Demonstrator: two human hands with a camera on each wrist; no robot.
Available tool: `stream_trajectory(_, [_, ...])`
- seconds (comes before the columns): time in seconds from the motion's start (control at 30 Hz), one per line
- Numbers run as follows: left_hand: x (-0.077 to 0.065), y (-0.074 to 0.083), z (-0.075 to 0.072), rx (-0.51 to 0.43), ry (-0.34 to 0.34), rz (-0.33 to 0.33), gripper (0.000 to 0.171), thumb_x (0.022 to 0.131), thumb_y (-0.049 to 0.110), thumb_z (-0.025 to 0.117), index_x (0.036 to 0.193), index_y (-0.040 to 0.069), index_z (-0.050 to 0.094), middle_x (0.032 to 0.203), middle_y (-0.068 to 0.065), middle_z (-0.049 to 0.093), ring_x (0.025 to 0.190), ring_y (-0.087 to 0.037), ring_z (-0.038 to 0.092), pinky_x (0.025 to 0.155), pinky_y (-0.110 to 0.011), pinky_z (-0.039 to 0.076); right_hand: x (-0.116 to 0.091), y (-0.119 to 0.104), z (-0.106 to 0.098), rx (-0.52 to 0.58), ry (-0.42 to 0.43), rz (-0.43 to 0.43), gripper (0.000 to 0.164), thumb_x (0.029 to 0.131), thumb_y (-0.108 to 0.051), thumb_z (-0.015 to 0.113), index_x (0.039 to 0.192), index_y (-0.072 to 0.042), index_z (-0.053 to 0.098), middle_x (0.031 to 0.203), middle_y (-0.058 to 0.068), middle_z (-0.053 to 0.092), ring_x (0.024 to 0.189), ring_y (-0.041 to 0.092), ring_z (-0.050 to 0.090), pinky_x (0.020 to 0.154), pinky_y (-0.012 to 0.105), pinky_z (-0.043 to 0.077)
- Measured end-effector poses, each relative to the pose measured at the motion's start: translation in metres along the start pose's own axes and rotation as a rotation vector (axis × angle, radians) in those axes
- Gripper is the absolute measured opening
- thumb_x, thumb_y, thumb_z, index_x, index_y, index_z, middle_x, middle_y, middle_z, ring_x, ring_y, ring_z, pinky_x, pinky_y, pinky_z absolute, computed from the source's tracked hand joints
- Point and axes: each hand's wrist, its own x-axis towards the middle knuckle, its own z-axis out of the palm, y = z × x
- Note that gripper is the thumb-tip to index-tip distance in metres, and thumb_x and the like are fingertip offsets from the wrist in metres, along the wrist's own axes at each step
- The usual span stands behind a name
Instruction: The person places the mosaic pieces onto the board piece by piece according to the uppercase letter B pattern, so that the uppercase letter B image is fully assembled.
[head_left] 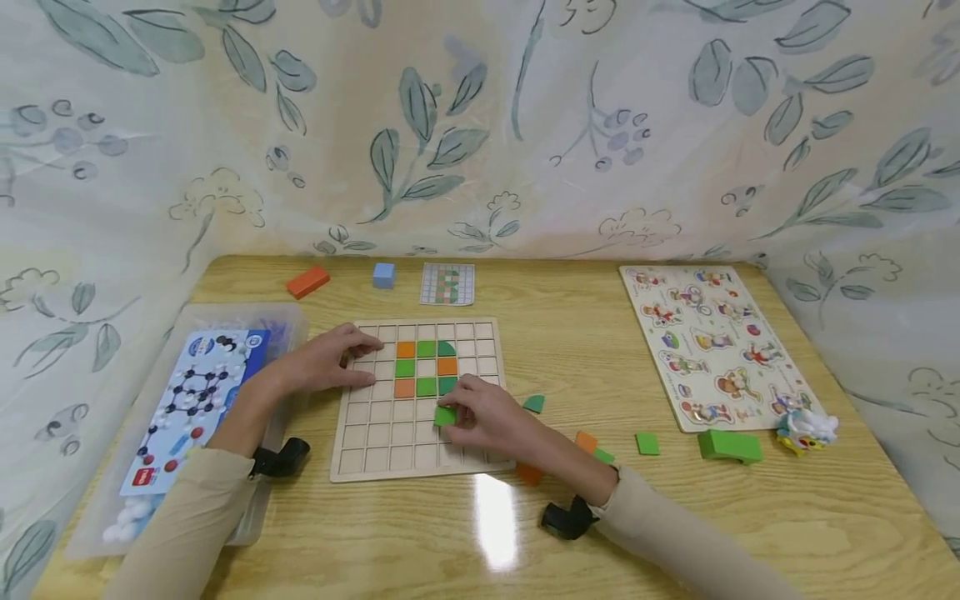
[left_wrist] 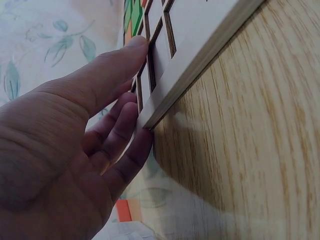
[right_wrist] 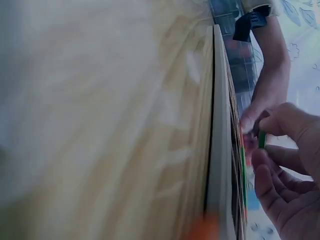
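A wooden grid board (head_left: 375,436) lies on the table with orange, light green and dark green tiles set in its upper middle cells, around one bare cell. My right hand (head_left: 491,421) pinches a light green square tile (head_left: 445,416) between thumb and fingers, over the cells just below those tiles. The right wrist view shows this green tile (right_wrist: 262,139) edge-on. At the board's left edge rests my left hand (head_left: 330,358), its fingers loosely bent. In the left wrist view the thumb (left_wrist: 120,62) touches the board's top and fingertips meet its side.
A small printed grid card (head_left: 447,284) lies behind the board, near a blue cube (head_left: 384,276) and a red block (head_left: 307,282). Left stands a plastic box (head_left: 281,312). To the right are loose tiles (head_left: 647,444), a green arch block (head_left: 730,447), a picture puzzle (head_left: 712,342) and a small toy (head_left: 806,430).
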Motion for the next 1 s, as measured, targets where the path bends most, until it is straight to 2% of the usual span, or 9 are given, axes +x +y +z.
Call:
stream_trajectory(0.2, [0.004, 0.002, 0.0, -0.007, -0.005, -0.002, 0.053, 0.089, 0.03, 0.071, 0.135, 0.008, 0.056, 0.114, -0.009, 0.054, 0.099, -0.021, 0.051, 0.083, -0.033, 0.042, 0.023, -0.006, 0.009, 0.001, -0.012, -0.054, 0.028, 0.088, -0.016, 0.069, 0.113, -0.004, 0.07, 0.093, 0.003, 0.058, 0.076, 0.009, 0.056, 0.068, 0.014, 0.045])
stream_trajectory(0.37, [0.004, 0.003, -0.002, -0.005, -0.006, 0.003, 0.053, 0.089, 0.03, 0.071, 0.134, 0.008, 0.057, 0.114, -0.009, 0.054, 0.101, -0.022, 0.052, 0.084, -0.034, 0.042, 0.035, -0.012, 0.013, -0.018, -0.036, -0.044, 0.028, 0.089, -0.017, 0.069, 0.115, -0.006, 0.069, 0.098, 0.003, 0.058, 0.079, 0.009, 0.055, 0.069, 0.014, 0.045])
stream_trajectory(0.53, [0.002, 0.003, -0.003, 0.008, -0.003, 0.015, 0.053, 0.089, 0.031, 0.07, 0.134, 0.007, 0.057, 0.113, -0.01, 0.054, 0.097, -0.02, 0.05, 0.081, -0.034, 0.041, 0.042, -0.019, 0.019, -0.06, -0.078, -0.033, 0.028, 0.091, -0.019, 0.068, 0.115, -0.006, 0.067, 0.102, 0.003, 0.058, 0.081, 0.008, 0.055, 0.072, 0.014, 0.046])
stream_trajectory(0.73, [-0.001, 0.002, -0.004, 0.009, -0.008, 0.001, 0.052, 0.089, 0.03, 0.07, 0.134, 0.007, 0.057, 0.113, -0.009, 0.054, 0.096, -0.02, 0.05, 0.081, -0.034, 0.041, 0.047, -0.025, 0.023, -0.17, -0.07, -0.013, 0.025, 0.092, -0.022, 0.067, 0.114, -0.011, 0.07, 0.101, 0.0, 0.059, 0.08, 0.007, 0.05, 0.072, 0.016, 0.044])
stream_trajectory(1.0, [-0.001, 0.001, -0.003, 0.0, -0.01, 0.002, 0.053, 0.089, 0.03, 0.07, 0.135, 0.007, 0.056, 0.114, -0.01, 0.054, 0.099, -0.02, 0.051, 0.082, -0.034, 0.042, 0.048, -0.025, 0.024, -0.184, -0.085, 0.013, 0.027, 0.091, -0.024, 0.068, 0.115, -0.012, 0.069, 0.104, 0.0, 0.061, 0.084, 0.008, 0.051, 0.076, 0.019, 0.046])
